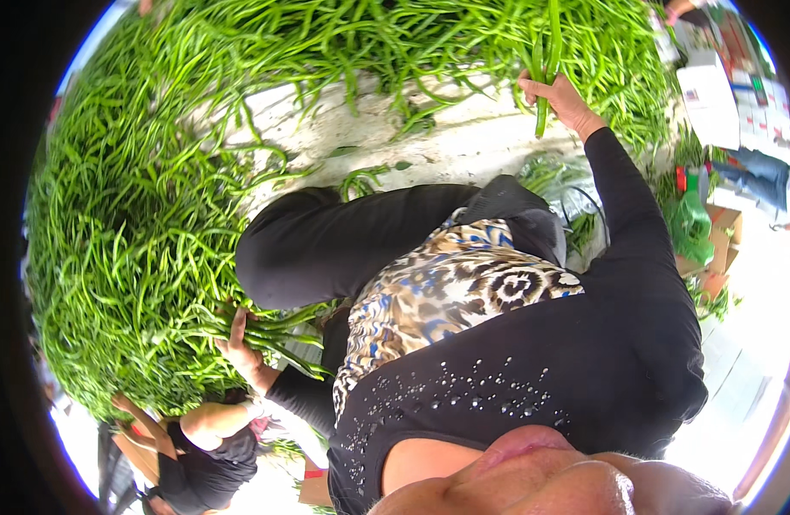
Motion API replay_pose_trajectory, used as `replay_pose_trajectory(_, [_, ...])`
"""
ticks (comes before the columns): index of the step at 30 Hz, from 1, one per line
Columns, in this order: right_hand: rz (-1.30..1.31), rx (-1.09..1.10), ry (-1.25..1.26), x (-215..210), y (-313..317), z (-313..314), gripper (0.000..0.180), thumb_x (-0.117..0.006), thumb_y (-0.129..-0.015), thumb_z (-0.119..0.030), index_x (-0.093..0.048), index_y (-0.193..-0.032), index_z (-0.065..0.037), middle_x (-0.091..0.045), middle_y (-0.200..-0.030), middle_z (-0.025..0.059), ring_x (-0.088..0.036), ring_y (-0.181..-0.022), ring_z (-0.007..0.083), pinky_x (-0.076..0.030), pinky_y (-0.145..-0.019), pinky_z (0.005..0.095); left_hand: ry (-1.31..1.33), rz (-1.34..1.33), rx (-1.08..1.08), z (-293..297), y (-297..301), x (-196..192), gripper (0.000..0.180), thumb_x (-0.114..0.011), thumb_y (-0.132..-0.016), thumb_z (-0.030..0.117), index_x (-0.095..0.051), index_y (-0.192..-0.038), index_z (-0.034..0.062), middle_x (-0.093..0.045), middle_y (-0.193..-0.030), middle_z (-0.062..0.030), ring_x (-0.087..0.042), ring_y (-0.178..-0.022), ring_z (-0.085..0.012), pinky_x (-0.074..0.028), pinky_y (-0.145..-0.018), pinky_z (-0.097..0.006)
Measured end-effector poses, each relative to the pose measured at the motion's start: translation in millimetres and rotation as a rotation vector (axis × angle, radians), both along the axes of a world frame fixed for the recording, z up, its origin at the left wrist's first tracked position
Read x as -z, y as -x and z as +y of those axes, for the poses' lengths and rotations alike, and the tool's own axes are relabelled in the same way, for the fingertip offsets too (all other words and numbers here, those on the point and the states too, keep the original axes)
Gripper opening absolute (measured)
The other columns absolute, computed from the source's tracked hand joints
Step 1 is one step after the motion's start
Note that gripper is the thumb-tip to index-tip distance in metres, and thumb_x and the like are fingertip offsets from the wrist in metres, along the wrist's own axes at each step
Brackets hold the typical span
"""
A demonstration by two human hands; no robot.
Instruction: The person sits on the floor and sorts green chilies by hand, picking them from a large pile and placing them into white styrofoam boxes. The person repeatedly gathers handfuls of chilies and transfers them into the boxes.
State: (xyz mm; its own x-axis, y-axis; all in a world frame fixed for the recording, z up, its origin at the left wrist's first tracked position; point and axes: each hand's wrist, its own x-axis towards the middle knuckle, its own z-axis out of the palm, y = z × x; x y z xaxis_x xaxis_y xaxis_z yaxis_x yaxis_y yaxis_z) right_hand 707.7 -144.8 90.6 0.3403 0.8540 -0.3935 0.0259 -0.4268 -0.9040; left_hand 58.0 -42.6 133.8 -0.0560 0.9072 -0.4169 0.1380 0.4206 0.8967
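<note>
A big heap of long thin green pods (129, 215) curves around me on a pale ground sheet (429, 146). My left hand (239, 343) is closed around a bunch of these pods (283, 330) beside my black-trousered knee (326, 240). My right hand (556, 96) is stretched out ahead, its fingers closed on a few pods (545, 60) that stand up out of the far part of the heap. My black sleeve runs down from that hand.
Another person in a black top (202, 451) crouches at the lower left edge of the heap. White boxes (712, 99), cardboard boxes (723, 245) and a green bag (691, 219) stand at the right. A clear plastic bag with pods (566, 184) lies by my leg.
</note>
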Motion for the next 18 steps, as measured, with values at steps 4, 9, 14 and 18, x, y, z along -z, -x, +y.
replay_pose_trajectory(4, [-0.665, 0.222, 0.282, 34.2, -50.7, -91.7, 0.036, -0.072, -0.079, -0.034, -0.063, -0.093, -0.003, -0.066, -0.077, 0.0112, -0.063, -0.071, 0.0224, -0.049, -0.065, 0.0361, -0.015, 0.064, -0.025, 0.4, -18.1, -12.3, 0.046, -0.064, -0.074, 0.001, -0.052, -0.117, -0.0122, -0.058, -0.077, -0.0082, -0.055, -0.068, -0.0163, -0.044, -0.068, -0.027])
replay_pose_trajectory(9, [-1.084, 0.231, 0.388, 101.6, -72.9, -223.7, 0.037, -0.069, -0.081, -0.031, -0.056, -0.091, 0.002, -0.062, -0.082, 0.0258, -0.06, -0.078, 0.0438, -0.046, -0.066, 0.0479, -0.091, 0.101, 0.025, 18.6, -32.3, -41.5, 0.048, -0.063, -0.077, 0.001, -0.05, -0.121, -0.0116, -0.058, -0.082, -0.0102, -0.055, -0.068, -0.0168, -0.046, -0.065, -0.028])
replay_pose_trajectory(14, [-0.735, 0.031, 0.822, 157.2, 8.7, -318.8, 0.039, -0.069, -0.081, -0.033, -0.06, -0.092, 0.004, -0.064, -0.084, 0.0231, -0.063, -0.078, 0.0369, -0.047, -0.068, 0.046, -0.154, 0.097, 0.028, 17.1, -69.6, -64.6, 0.044, -0.064, -0.076, 0.001, -0.053, -0.117, -0.0106, -0.058, -0.078, -0.0084, -0.054, -0.066, -0.0159, -0.045, -0.065, -0.028])
replay_pose_trajectory(18, [0.056, 0.286, 0.54, 210.7, 94.2, -333.0, 0.027, -0.069, -0.078, -0.022, -0.066, -0.088, 0.003, -0.065, -0.075, 0.012, -0.06, -0.066, 0.0188, -0.046, -0.059, 0.0365, -0.14, 0.12, 0.03, 12.7, -84.1, -66.1, 0.045, -0.067, -0.075, 0.001, -0.053, -0.116, -0.011, -0.059, -0.076, -0.0073, -0.055, -0.066, -0.0158, -0.044, -0.067, -0.027])
